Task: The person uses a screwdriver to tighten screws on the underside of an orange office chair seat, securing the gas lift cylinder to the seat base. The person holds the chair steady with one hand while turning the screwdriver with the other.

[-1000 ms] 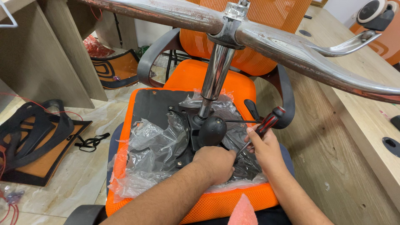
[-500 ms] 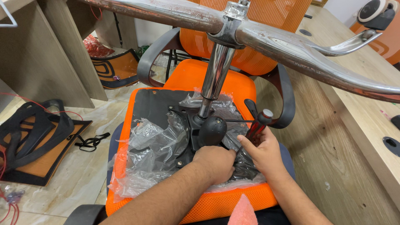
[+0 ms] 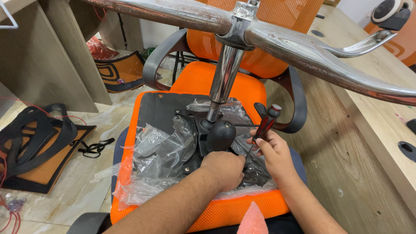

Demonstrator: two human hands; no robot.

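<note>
Head view: An upturned orange office chair seat (image 3: 225,86) rests on a pale tiled floor (image 3: 82,182) beside a wooden desk (image 3: 372,130), its chrome base (image 3: 303,47) and gas column (image 3: 223,82) rising toward the camera. Clear plastic wrap (image 3: 160,151) lies crumpled over the black underside plate (image 3: 160,112). Spare black-and-orange chair panels (image 3: 39,147) lie on the floor to the left.

Compared with a second ago, the right hand (image 3: 275,156) has lifted the screwdriver (image 3: 262,130) more upright, its red-and-black handle now pointing up and away rather than lying flat; the left hand (image 3: 225,169) has stayed put.

The right hand's fingers are curled closed around the screwdriver's lower handle, the shaft running down toward the mechanism and hidden behind the left hand. The left hand is closed in a loose fist just below the black round knob (image 3: 221,135), pressing on the mechanism; whether it grips anything cannot be told.
</note>
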